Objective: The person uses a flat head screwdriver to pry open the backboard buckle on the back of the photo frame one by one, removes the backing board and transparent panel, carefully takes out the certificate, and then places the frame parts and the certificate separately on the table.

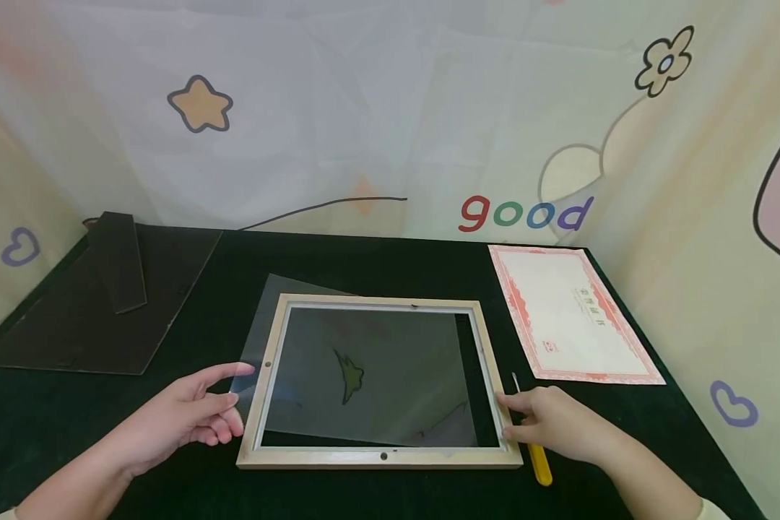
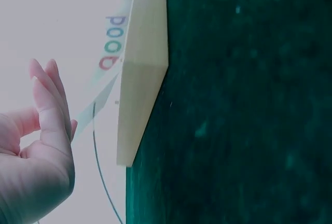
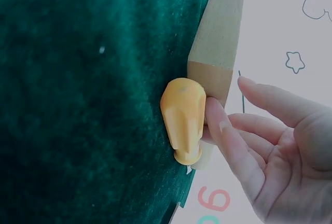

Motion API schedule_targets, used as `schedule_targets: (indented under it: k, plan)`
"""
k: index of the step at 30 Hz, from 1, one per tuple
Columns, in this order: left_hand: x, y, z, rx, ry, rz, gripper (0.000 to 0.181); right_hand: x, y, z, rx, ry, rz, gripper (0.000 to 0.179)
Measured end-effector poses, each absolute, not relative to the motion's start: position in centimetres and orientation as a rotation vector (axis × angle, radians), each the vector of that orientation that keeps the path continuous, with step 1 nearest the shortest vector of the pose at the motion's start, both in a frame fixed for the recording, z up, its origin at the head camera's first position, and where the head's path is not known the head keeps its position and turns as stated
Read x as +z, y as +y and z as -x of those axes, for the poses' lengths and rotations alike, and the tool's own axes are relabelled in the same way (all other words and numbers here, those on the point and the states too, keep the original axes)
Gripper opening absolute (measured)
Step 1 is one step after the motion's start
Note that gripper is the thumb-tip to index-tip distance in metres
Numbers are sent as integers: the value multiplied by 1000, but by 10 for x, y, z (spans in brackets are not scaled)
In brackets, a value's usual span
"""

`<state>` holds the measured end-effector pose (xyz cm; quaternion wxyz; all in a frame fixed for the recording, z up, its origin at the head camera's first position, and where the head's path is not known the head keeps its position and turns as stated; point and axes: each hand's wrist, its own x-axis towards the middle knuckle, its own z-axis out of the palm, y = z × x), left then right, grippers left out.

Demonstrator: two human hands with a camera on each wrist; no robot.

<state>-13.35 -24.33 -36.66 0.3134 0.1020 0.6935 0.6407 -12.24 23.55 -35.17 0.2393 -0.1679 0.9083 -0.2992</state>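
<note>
A pale wooden picture frame (image 1: 377, 456) lies on the dark green cloth. Over its opening slants a clear, glass-like sheet (image 1: 260, 310) that sticks out past the left rail and reflects a star shape. My left hand (image 1: 201, 408) pinches this sheet near its left edge, above the frame. In the left wrist view the sheet (image 2: 96, 105) shows as a thin strip between frame and fingers. On the right rail, my right hand (image 1: 546, 419) holds the frame with thumb and fingertips. A yellow-handled tool (image 3: 183, 115) with a thin metal shaft lies beside that rail, partly hidden by the hand in the head view.
At the back left lies a black backing board (image 1: 58, 318) with its stand flap (image 1: 118, 263) angled up. A red-bordered certificate (image 1: 565, 310) lies at the right. Behind the table hangs a printed curtain (image 1: 338, 108) with "good" on it.
</note>
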Motion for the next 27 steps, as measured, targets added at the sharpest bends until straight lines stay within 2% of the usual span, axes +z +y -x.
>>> schedule_targets:
  k: [14, 20, 27]
  plan:
    - [-370, -270, 140, 1739, 1782, -376, 58, -352, 233, 122, -766, 2532, 478, 55]
    - [-367, -266, 148, 1751, 1810, -311, 67, -351, 232, 122, -724, 2546, 473, 55]
    - [-372, -246, 166, 1840, 1746, -254, 65, -350, 230, 122, -718, 2538, 456, 55]
